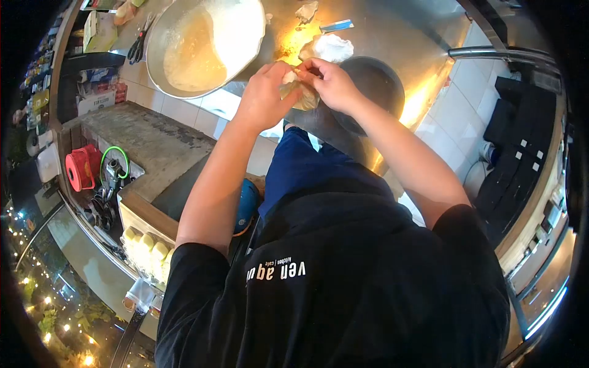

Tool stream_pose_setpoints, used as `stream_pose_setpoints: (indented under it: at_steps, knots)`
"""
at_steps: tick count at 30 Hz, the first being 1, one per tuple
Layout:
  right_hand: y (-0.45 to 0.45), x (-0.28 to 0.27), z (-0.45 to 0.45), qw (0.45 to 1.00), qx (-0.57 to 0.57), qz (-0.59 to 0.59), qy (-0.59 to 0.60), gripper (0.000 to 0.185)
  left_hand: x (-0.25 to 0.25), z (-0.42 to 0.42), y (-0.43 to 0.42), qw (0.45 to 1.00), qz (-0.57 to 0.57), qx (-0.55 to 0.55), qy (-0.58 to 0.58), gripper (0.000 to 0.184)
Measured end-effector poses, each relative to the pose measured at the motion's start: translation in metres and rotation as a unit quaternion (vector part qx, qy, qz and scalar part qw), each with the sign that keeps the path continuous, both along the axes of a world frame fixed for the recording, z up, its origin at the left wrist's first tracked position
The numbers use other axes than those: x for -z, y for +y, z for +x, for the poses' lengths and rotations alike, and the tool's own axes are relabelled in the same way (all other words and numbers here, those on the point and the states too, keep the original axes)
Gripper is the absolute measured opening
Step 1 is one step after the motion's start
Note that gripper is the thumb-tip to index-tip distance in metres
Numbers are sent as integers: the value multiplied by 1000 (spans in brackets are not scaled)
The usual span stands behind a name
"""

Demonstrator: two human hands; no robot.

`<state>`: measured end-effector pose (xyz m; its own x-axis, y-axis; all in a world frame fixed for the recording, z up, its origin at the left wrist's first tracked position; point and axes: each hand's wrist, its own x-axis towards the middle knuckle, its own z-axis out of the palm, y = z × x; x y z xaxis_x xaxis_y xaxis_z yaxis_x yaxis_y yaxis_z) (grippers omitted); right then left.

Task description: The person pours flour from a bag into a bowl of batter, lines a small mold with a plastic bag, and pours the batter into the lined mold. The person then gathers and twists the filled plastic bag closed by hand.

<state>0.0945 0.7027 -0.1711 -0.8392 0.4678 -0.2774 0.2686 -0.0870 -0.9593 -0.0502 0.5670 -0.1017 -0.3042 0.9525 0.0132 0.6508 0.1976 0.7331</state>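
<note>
Both my hands are closed on a small, crumpled, translucent yellowish bag (pixel 307 98) over the metal counter. My left hand (pixel 264 95) pinches it from the left, and the fingers of my right hand (pixel 334 86) pinch its upper edge. What the bag contains, I cannot make out. Just beyond my right hand lies an open plastic bag with white powder (pixel 333 48). A large metal bowl (pixel 158 86) with a pale, beige mixture stands to the left of my hands. To the right, a dark round pan (pixel 375 92) sits partly beneath my right forearm.
On the metal counter (pixel 405 30), a blue-and-white strip (pixel 336 26) and a crumpled scrap (pixel 307 11) lie at the far side. Black-handled scissors (pixel 138 48) are left of the bowl. Lower left are a stone-like ledge (pixel 138 126) and a red container (pixel 81 167).
</note>
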Motion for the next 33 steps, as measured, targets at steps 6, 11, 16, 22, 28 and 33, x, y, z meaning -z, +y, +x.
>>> stream_pose_setpoints:
  at_steps: [6,11,16,22,28,33]
  knots:
    - [1,19,0,996,-1,-68,52,24,17,1,9,993,-21,-115,29,25]
    - [-11,11,-5,997,16,-33,61,32,1,2,16,985,-21,-169,1,26]
    - [-6,0,-10,997,-45,67,15,27,-38,-4,20,992,-34,-122,12,32]
    - [-5,-41,-4,997,-20,55,40,24,-46,-28,-22,948,93,-124,-279,61]
    - [-5,-113,-3,980,21,137,140,17,-37,-4,-54,943,250,-185,-120,71]
    - [3,-191,6,952,23,285,109,22,-31,11,-38,924,235,-168,-249,88]
